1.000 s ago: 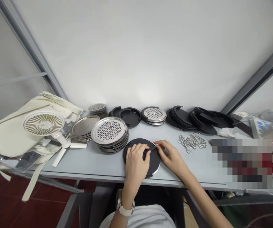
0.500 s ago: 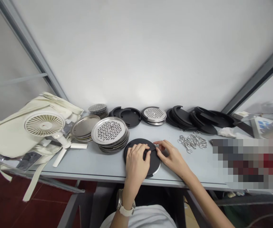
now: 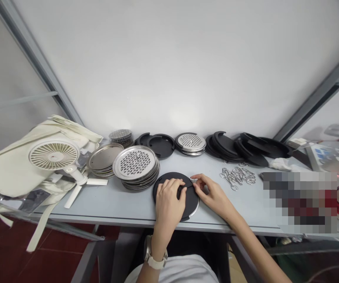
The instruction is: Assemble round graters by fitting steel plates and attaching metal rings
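A black round holder (image 3: 191, 200) lies flat near the table's front edge, with a thin metal rim showing along its lower right. My left hand (image 3: 171, 198) presses on its left half, fingers bent together and thumb close to the index finger. At the holder's upper right edge, my right hand (image 3: 210, 194) pinches a small metal wire hook (image 3: 192, 180), mostly hidden by the fingertips. Right of that hand lies a pile of similar wire hooks (image 3: 238, 176). A stack of round metal grater plates (image 3: 137, 165) stands to the left of the holder.
Plain metal discs (image 3: 104, 157) are stacked farther left, beside a white fan (image 3: 54, 155) and a cream bag (image 3: 13, 165). Along the wall sit black round holders (image 3: 227, 145) and a perforated grater disc (image 3: 191, 141). A pixelated patch (image 3: 299, 202) covers the right side.
Both hands stay at the same spots on the black holder, with only a very slight shift of the right fingertips. The whole view has moved a little.
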### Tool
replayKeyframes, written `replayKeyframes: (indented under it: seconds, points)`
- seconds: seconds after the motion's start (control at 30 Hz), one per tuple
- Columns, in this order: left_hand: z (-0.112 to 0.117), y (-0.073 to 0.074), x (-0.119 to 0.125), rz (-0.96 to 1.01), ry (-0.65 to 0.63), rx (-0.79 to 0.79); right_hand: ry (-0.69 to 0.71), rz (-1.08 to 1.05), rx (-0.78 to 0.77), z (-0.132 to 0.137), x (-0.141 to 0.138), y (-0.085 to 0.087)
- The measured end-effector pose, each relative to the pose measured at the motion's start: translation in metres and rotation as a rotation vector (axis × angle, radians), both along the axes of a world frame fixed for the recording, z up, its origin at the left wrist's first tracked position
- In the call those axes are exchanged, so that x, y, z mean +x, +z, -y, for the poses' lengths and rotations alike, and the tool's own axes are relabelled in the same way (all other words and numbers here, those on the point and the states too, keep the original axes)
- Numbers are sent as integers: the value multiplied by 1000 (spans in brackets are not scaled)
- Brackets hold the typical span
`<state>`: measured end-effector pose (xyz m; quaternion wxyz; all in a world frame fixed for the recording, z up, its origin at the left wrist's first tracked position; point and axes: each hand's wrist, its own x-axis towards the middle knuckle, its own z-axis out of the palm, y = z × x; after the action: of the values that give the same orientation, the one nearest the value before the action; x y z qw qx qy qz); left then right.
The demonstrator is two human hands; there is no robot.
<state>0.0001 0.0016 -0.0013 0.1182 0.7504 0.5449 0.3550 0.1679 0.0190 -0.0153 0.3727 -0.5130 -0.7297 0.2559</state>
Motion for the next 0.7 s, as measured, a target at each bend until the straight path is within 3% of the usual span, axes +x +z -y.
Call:
replayKeyframes:
  seconds: [0.7]
  points:
    - [0,-1,0,-10,4,-1,-21,14,-8,0,2,-2]
